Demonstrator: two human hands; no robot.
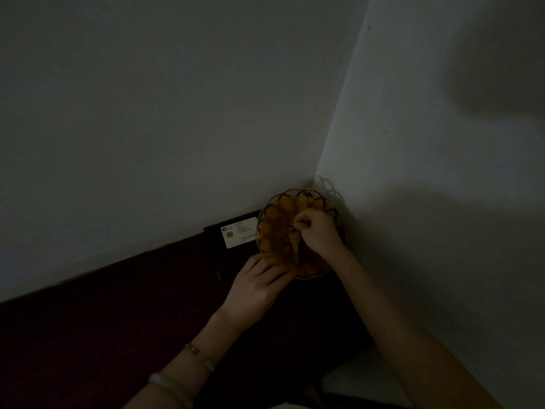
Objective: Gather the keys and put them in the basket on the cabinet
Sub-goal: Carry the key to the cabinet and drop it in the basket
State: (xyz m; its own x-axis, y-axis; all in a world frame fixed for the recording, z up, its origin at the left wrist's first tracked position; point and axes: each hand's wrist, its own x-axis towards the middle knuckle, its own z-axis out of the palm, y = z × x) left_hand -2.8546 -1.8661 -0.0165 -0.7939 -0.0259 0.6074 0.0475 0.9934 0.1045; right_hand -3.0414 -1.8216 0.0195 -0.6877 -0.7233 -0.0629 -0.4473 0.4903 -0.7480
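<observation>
A round golden wire basket [272, 215] stands in the wall corner on a dark cabinet top [118, 314]. My right hand [318, 234] hovers over the basket's middle, fingers pinched on a key [295, 246] that hangs down into the basket. My left hand [259, 286] rests at the basket's front left rim, fingers curled against it. The scene is very dim, so details inside the basket are hard to make out.
A white card with a chip [239, 232] lies on the cabinet just left of the basket, against the wall. Two pale walls meet right behind the basket. The cabinet top stretches away to the left.
</observation>
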